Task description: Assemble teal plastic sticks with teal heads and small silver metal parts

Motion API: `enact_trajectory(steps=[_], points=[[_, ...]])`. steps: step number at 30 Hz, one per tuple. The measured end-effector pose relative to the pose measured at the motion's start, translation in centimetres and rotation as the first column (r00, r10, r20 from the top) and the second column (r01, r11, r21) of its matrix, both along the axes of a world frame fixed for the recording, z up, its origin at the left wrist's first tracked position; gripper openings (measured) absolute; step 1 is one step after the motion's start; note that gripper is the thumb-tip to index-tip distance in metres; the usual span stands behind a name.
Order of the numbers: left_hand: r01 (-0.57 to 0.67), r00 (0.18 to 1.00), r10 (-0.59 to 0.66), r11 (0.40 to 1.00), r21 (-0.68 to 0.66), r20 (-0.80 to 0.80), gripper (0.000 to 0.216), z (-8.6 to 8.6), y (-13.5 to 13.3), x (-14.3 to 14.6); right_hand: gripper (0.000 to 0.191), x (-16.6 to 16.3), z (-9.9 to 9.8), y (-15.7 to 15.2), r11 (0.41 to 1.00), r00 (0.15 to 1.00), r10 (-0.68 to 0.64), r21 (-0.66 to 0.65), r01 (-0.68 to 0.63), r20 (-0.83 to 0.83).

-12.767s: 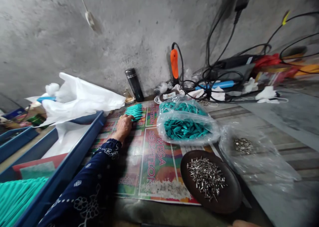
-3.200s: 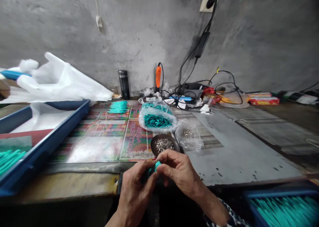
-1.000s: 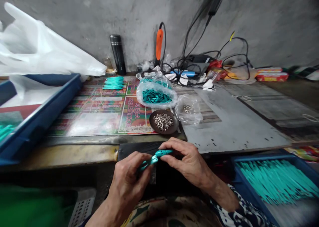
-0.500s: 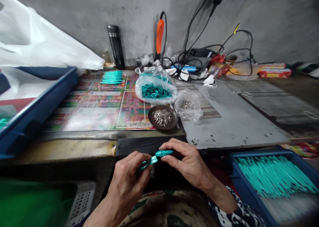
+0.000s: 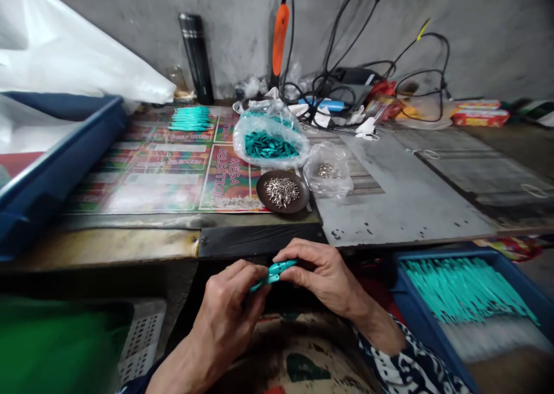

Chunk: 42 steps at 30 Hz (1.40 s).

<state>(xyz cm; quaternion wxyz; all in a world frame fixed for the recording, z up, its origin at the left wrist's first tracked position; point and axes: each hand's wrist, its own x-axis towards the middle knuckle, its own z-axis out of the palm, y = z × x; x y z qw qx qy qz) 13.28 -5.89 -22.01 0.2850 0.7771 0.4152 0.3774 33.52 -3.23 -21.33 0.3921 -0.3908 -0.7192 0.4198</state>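
Observation:
Below the table's front edge, both hands meet over my lap. My left hand pinches one teal plastic piece, and my right hand pinches a second teal plastic piece; the two pieces touch end to end between the fingertips. Just beyond them on the table sits a dark round dish of small metal pins. Behind it lies a clear bag of teal plastic parts. A row of finished teal pieces lies at the far left of the printed mat.
A blue tray with a white plastic bag stands at left. Another blue tray of long teal sticks sits low at right. A small clear bag of metal bits, a black flask, an orange-handled tool and tangled cables line the wall.
The view has tilted slightly downward. My hands stay together on the two teal pieces, which have come closer and now overlap at their ends.

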Motion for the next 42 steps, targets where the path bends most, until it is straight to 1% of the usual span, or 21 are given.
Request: enact_trajectory(steps=[4,7,10,12,16,21,25,29,31,35,42], points=[[0.024,1.0,-0.024,0.999,0.031,-0.002,0.015,-0.7,-0.5,-0.2,0.027,0.3,-0.3,-0.1,0.996,0.997,0.08,0.037,-0.08,0.021],[0.049,0.999,-0.049,0.999,0.017,0.011,0.018,-1.3,-0.9,-0.3,0.029,0.4,-1.0,-0.3,0.992,0.992,0.126,0.017,-0.126,0.001],[0.054,0.999,-0.054,0.998,-0.014,-0.006,0.017,-1.8,-1.2,-0.5,0.031,0.3,-1.8,-0.8,0.993,0.993,0.12,-0.011,-0.12,-0.004],[0.046,0.999,-0.046,0.999,-0.024,-0.015,0.016,-2.0,-1.4,-0.5,0.033,0.1,-2.3,-1.4,0.995,0.995,0.093,0.042,-0.094,0.021],[0.036,0.999,-0.036,0.999,-0.008,0.0,0.017,-2.3,-1.6,-0.4,0.024,-0.5,-3.0,-2.3,0.984,0.994,0.058,0.162,-0.073,0.094],[0.02,0.999,-0.02,1.0,-0.001,-0.037,0.014,-2.7,-1.6,-0.4,0.021,-1.1,-4.1,-3.1,0.977,0.987,0.069,0.188,-0.096,0.145],[0.026,0.996,-0.027,1.0,-0.017,-0.081,0.012,-3.3,-1.6,-0.6,0.023,-1.1,-4.7,-3.4,0.984,0.99,0.047,0.164,-0.069,0.133],[0.028,0.994,-0.027,1.0,0.011,-0.111,0.008,-3.8,-1.8,-0.8,0.023,-0.5,-4.5,-3.4,0.997,0.992,0.006,0.081,-0.017,0.13],[0.029,0.993,-0.028,1.0,0.006,-0.118,0.007,-3.9,-1.9,-0.8,0.019,-0.1,-4.3,-3.5,0.998,0.992,0.024,0.049,-0.03,0.125],[0.037,0.995,-0.037,0.999,-0.001,-0.09,0.009,-3.9,-2.1,-0.6,0.015,0.1,-4.4,-3.8,0.999,0.995,0.04,0.011,-0.041,0.094],[0.029,0.996,-0.025,0.999,0.034,-0.091,0.01,-3.7,-2.3,-0.3,0.018,-0.2,-5.2,-4.3,0.999,0.998,0.016,-0.032,-0.014,0.066]])
